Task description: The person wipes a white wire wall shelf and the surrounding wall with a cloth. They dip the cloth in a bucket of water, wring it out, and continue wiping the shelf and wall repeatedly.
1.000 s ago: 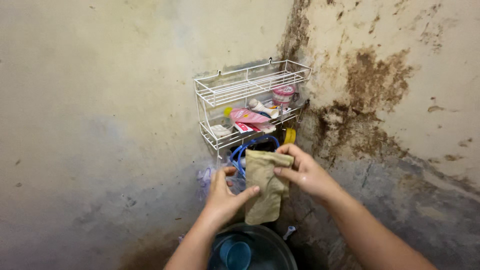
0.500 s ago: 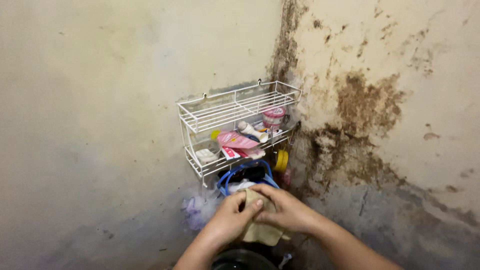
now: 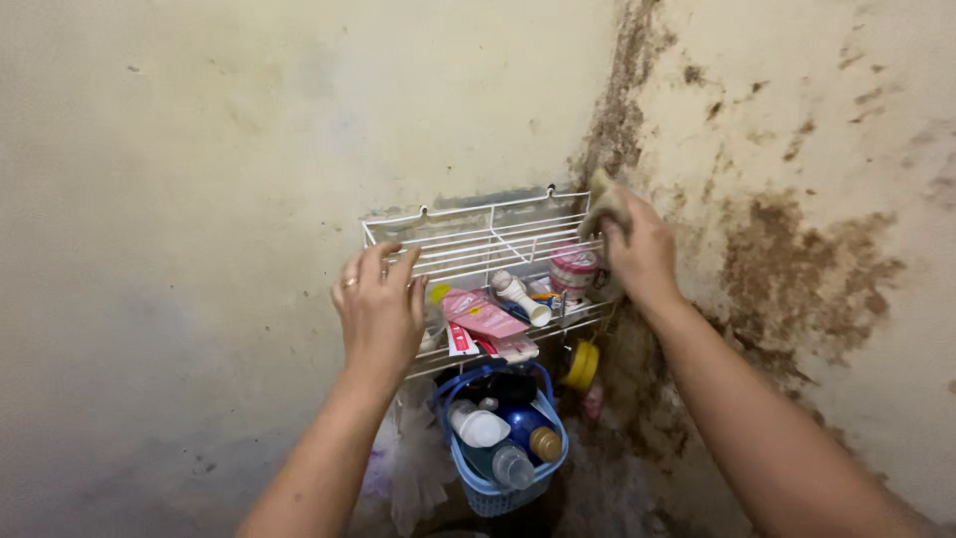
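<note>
A white two-tier wire rack [image 3: 478,242] hangs on a stained wall. My left hand [image 3: 380,311] rests on the rack's left end, fingers curled over the top tier's front wires. My right hand [image 3: 637,251] is at the rack's upper right corner, holding a crumpled beige cloth [image 3: 603,202] against it. The top tier looks bare. The lower tier holds a pink pouch [image 3: 482,314], a white tube [image 3: 520,297], a pink-lidded tub [image 3: 575,270] and small packets.
A blue plastic basket [image 3: 503,438] with bottles hangs under the rack. A yellow roll [image 3: 582,365] hangs beside it, and a pale mesh sponge [image 3: 413,468] hangs at the lower left. Brown mould stains [image 3: 787,269] cover the right wall.
Both hands rose from below the rack, where they held the cloth together. The left hand let go and took the rack's left end; the right carried the cloth to the top right corner.
</note>
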